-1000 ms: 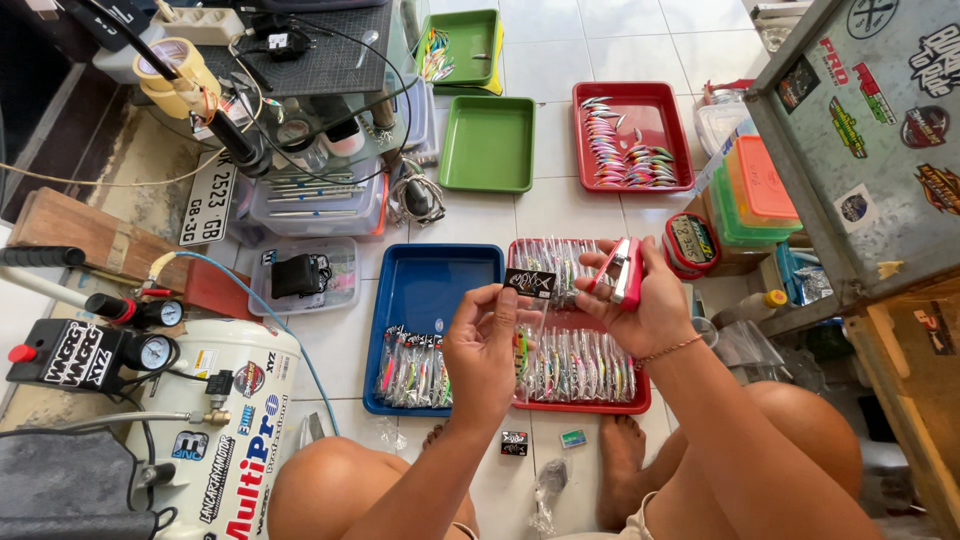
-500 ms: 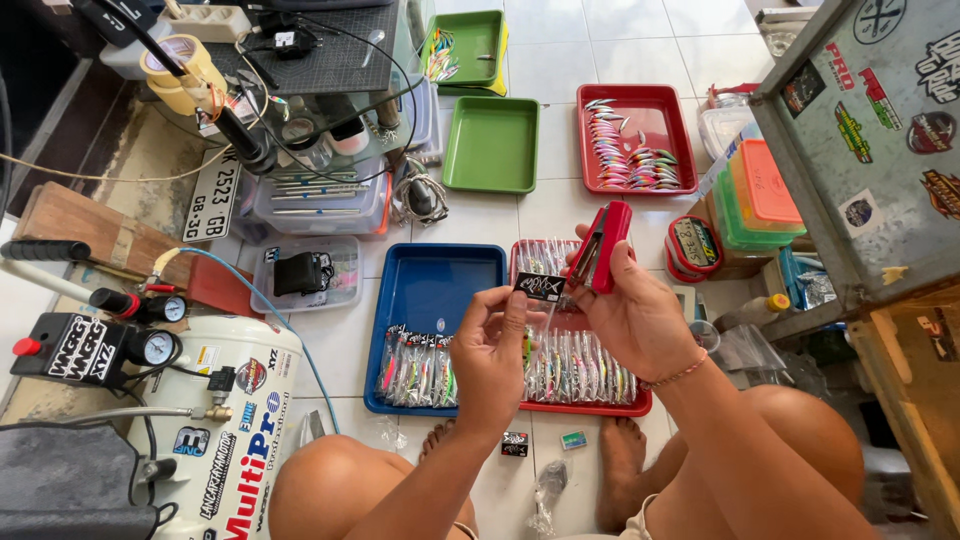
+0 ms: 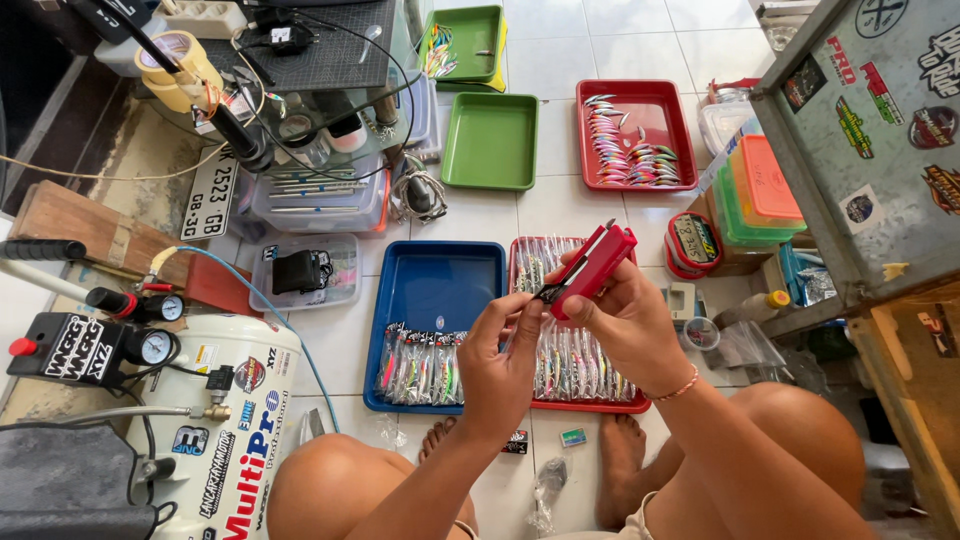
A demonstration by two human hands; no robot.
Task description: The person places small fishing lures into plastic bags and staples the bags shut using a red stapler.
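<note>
Right hand [image 3: 625, 320] grip clamping red stapler [image 3: 592, 270], left hand [image 3: 500, 355] pinching its packet edge (over trays).

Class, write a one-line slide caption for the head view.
Seated on a tiled floor, right hand holds a red stapler while left hand pinches a packet above trays of fishing lures.

We see a white tiled floor [image 3: 560, 35], blue tray [image 3: 440, 290] and red tray [image 3: 590, 405] under our fingers [image 3: 520, 310], green tray [image 3: 490, 140] beyond them.
</note>
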